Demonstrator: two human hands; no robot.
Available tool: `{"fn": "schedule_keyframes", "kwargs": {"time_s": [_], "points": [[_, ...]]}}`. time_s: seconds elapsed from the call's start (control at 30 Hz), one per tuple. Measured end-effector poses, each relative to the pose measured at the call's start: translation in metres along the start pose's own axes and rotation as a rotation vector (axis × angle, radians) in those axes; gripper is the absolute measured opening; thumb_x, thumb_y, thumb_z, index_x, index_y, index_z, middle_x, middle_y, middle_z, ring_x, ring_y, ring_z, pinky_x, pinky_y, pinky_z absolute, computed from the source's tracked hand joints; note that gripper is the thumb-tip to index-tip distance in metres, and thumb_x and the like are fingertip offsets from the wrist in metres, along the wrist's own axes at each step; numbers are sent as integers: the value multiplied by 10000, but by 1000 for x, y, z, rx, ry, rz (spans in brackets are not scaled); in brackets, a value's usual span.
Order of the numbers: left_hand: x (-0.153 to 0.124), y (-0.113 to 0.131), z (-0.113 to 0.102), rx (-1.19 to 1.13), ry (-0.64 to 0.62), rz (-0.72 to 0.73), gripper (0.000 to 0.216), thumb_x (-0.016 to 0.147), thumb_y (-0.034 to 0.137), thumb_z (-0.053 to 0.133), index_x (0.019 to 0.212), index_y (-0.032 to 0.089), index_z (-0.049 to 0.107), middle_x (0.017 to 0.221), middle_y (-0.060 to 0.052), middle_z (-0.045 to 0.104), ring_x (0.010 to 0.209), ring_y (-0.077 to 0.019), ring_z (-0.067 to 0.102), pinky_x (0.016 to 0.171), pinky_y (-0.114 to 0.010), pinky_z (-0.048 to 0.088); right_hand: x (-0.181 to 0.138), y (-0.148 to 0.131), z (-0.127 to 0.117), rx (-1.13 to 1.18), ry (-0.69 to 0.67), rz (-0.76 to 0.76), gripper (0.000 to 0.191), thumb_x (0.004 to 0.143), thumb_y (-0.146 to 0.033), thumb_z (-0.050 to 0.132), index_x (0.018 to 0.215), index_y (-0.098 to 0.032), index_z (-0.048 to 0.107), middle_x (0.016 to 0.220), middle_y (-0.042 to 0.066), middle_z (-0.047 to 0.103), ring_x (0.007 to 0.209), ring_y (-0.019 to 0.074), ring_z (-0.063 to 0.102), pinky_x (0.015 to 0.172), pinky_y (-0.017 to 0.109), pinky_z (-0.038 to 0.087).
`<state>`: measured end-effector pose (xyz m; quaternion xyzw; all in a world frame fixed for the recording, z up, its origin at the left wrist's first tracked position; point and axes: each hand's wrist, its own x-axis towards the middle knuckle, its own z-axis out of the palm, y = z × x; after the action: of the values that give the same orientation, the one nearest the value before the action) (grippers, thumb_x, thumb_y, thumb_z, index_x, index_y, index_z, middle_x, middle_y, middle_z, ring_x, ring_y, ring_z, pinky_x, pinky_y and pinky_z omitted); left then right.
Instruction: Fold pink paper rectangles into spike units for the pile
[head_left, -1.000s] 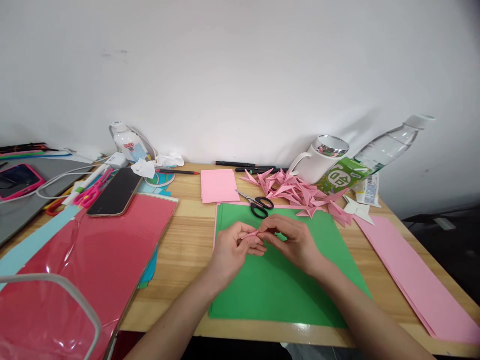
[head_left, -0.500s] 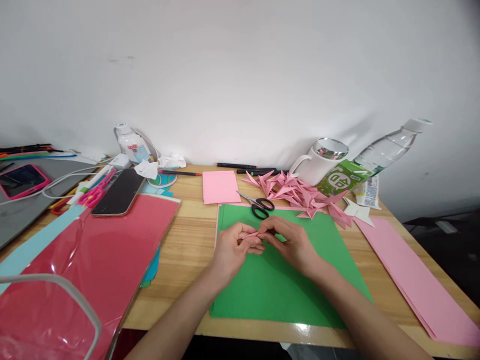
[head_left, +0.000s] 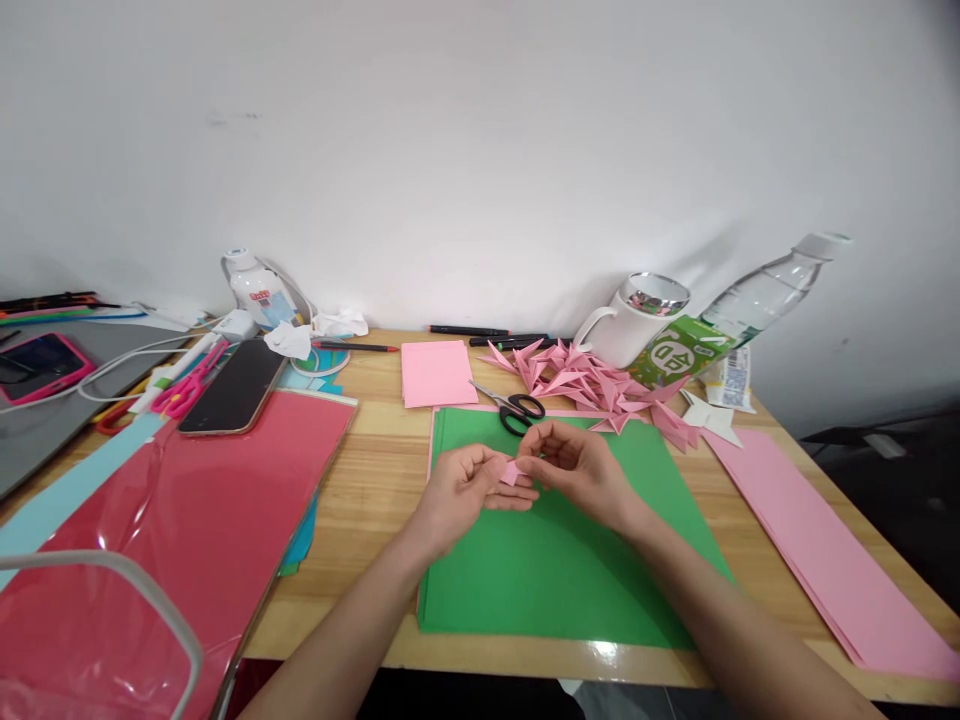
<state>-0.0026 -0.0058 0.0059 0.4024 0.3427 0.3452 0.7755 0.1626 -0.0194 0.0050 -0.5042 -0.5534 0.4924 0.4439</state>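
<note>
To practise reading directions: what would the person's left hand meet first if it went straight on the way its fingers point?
Probably the right hand: the left hand points rightward at it, with only the small pink paper piece, which both hold, between them.

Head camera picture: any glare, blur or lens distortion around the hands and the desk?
Head view: soft, even light, faint shadows; glare streaks the plastic-wrapped red sheet and a bright spot sits on the table at its front edge; wide-angle stretch seems to tilt the water bottle at the far right; the left hand and right hand look sharp, the pink paper piece they pinch slightly soft.
</note>
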Motion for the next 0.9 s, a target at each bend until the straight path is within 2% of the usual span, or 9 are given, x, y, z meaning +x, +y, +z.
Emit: {"fn": "schedule_keyframes", "kwargs": {"time_s": [0.1, 0.2, 0.3, 0.37, 0.43, 0.53, 0.63, 0.73, 0.9], "points": [[1, -1, 1, -1, 5, -3, 434, 652, 467, 720, 787, 83, 569, 699, -109, 690, 692, -253, 696, 711, -419, 559, 3, -2, -1, 165, -31, 138, 355, 602, -372, 772, 767, -161, 538, 646, -21, 563, 513, 77, 499, 434, 189, 403], [2, -1, 2, 30, 28, -19, 428, 652, 462, 719, 784, 84, 566, 712, -112, 693, 667, -236, 694, 679, -389, 564, 5, -1, -1, 193, -23, 189, 342, 590, -364, 780, 731, -152, 551, 611, -27, 551, 503, 68, 484, 433, 185, 394], [2, 0, 1, 116, 80, -24, 382, 661, 433, 715, 746, 98, 552, 675, -89, 684, 599, -209, 685, 598, -339, 565, 5, 2, 0, 174, -27, 186, 325, 600, -373, 774, 728, -146, 579, 621, -26, 552, 519, 65, 480, 458, 190, 399], [0, 0, 1, 158, 120, 14, 359, 678, 429, 697, 729, 111, 538, 635, -67, 672, 573, -201, 679, 564, -324, 563, 5, 2, 1, 159, -55, 179, 325, 627, -395, 753, 775, -151, 599, 640, -21, 568, 528, 67, 484, 474, 197, 400], [-1, 0, 1, 174, 137, 55, 354, 691, 438, 680, 724, 120, 529, 615, -58, 667, 572, -200, 680, 554, -317, 563, 3, 1, 2, 107, -80, 168, 315, 655, -426, 727, 739, -148, 603, 602, -22, 562, 500, 64, 463, 464, 200, 381], [-2, -2, 2, 163, 115, 88, 361, 697, 451, 668, 735, 122, 525, 619, -66, 673, 581, -207, 683, 553, -315, 562, 1, -2, 2, 19, -38, 135, 347, 661, -464, 710, 618, -147, 575, 518, -25, 527, 459, 62, 427, 429, 199, 341], [-2, -2, 2, 133, 104, 115, 366, 703, 455, 659, 756, 116, 530, 650, -82, 686, 587, -212, 685, 564, -327, 566, 2, -3, 1, 8, -9, 130, 363, 666, -492, 695, 629, -150, 578, 526, -22, 536, 448, 64, 430, 414, 197, 337], [0, 0, 2, 125, 171, 162, 358, 711, 448, 652, 763, 113, 535, 684, -90, 694, 572, -203, 682, 558, -317, 564, 4, -1, 0, 32, -26, 147, 373, 679, -511, 675, 665, -151, 579, 559, -23, 550, 455, 66, 461, 444, 205, 375], [2, 0, -1, 150, 221, 230, 314, 755, 419, 613, 783, 118, 528, 702, -95, 699, 575, -204, 682, 552, -310, 561, 5, 1, -3, 18, 30, 134, 392, 654, -505, 697, 575, -154, 539, 517, -29, 526, 451, 66, 455, 452, 206, 384]]}}
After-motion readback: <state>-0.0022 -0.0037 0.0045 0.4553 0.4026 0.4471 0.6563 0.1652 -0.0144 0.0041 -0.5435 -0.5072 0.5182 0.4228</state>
